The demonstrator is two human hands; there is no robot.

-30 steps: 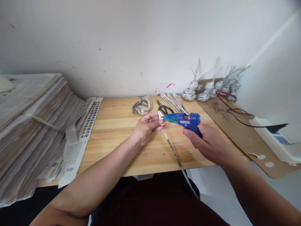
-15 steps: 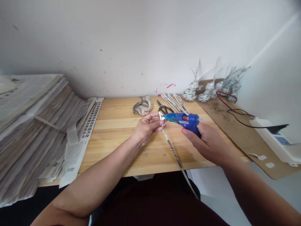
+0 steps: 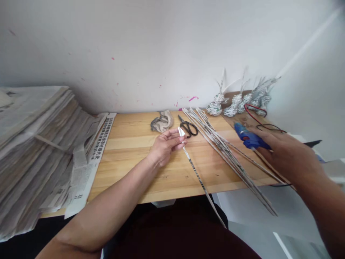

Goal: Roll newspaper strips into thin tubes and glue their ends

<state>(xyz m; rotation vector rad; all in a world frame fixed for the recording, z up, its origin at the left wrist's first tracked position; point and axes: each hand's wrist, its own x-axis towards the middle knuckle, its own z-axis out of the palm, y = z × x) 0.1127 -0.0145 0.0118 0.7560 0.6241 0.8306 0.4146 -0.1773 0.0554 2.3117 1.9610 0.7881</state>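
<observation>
Rising at the left, a tall stack of newspapers [image 3: 35, 162] leans over the wooden table [image 3: 121, 172], and a printed sheet [image 3: 93, 158] lies along its right side. Further right, near the wall [image 3: 140, 46], a crumpled cloth [image 3: 162, 121] rests on the table. On its near side, the left hand [image 3: 167, 145] pinches 1 paper stick [image 3: 198, 177] between thumb and fingers, close to the flattened white end. The stick slants from there toward the near right, past the table's near edge. Just beyond the fingertips, black-handled scissors [image 3: 190, 128] lie on the table, blades toward the far left. To their right, a loose bundle of paper sticks [image 3: 225, 147] stretches from the far side over the near edge. Behind the bundle, several woven paper figures [image 3: 215, 107] stand in a row by the wall, spiky strands on top. At the right, the right hand [image 3: 291, 154] is closed around a blue glue gun [image 3: 250, 139], held above the table's right side, nozzle toward the far left; some of its fingers are hidden. Beyond it curls a red wire [image 3: 253, 116].
</observation>
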